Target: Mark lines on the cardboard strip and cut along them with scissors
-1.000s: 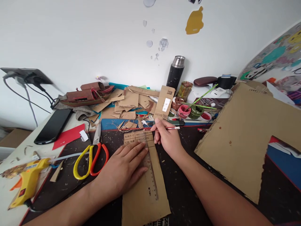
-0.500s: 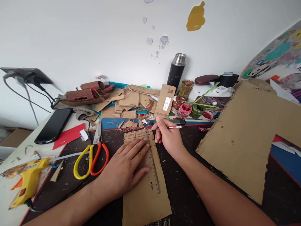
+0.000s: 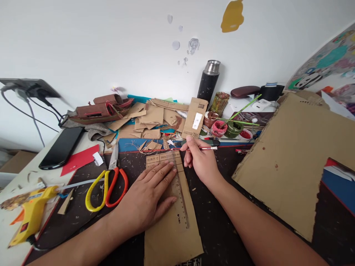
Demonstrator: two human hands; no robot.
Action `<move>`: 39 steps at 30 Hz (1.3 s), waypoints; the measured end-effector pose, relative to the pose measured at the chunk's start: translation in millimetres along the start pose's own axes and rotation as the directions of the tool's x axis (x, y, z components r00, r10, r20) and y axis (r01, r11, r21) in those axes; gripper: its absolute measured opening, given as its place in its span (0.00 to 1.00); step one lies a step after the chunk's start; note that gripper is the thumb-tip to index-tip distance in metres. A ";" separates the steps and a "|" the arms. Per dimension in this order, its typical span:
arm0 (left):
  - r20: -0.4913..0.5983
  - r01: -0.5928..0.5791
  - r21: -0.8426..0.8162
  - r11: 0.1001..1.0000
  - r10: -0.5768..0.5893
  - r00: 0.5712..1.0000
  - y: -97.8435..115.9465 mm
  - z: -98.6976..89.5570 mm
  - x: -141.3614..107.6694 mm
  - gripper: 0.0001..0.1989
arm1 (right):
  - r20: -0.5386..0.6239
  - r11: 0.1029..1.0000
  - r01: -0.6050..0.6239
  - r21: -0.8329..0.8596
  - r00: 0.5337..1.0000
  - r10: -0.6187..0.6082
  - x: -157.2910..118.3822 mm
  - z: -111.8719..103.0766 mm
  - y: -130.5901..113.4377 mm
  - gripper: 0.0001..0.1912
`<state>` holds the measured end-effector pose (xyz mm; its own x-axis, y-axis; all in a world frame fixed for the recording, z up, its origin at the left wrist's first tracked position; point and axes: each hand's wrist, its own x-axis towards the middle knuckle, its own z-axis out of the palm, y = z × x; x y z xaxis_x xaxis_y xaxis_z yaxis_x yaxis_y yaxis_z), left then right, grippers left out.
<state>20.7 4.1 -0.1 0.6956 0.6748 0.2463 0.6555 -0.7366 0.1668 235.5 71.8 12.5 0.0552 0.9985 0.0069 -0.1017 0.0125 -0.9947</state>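
My left hand (image 3: 151,195) lies flat with its fingers stretched out, pressing a clear ruler (image 3: 181,207) onto a strip of brown cardboard (image 3: 172,244). Printed text and lines show at the strip's far end, partly under my fingers. My right hand (image 3: 201,159) is closed around a thin pencil (image 3: 209,148) with a pale end. The pencil points left, its tip close to the far end of the ruler; I cannot tell whether it touches the cardboard. Scissors (image 3: 107,190) with one yellow and one red handle lie left of my left hand.
A yellow glue gun (image 3: 33,214) and a black phone (image 3: 62,147) lie at the left. Cardboard scraps (image 3: 151,114), a model boat (image 3: 95,111), a black flask (image 3: 208,83) and paint jars (image 3: 219,128) line the back. A large cardboard sheet (image 3: 291,159) stands at the right.
My right hand with the pencil has shifted slightly to the right. My left hand and the ruler stay in place on the cardboard. The view has tilted a little.
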 end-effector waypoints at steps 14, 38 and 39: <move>-0.013 0.017 -0.009 1.000 -0.017 1.000 0.5 2.0 -1.9 0.31 | -0.044 1.000 0.009 -0.024 0.999 -0.010 5.7 -5.8 -3.1 0.36; 0.001 0.006 0.004 1.000 -0.006 1.000 0.6 -0.8 -1.4 0.31 | -0.046 1.000 0.009 -0.012 0.999 -0.009 5.1 -6.2 0.6 0.35; 0.001 0.004 0.007 1.000 -0.004 1.000 0.5 -0.7 -1.3 0.31 | -0.048 1.000 0.006 -0.012 0.999 -0.007 5.0 -5.9 0.2 0.35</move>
<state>19.9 2.8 0.3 0.6932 0.6779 0.2446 0.6603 -0.7334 0.1615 241.6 76.5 11.7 0.1032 0.9946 0.0085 -0.0898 0.0178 -0.9958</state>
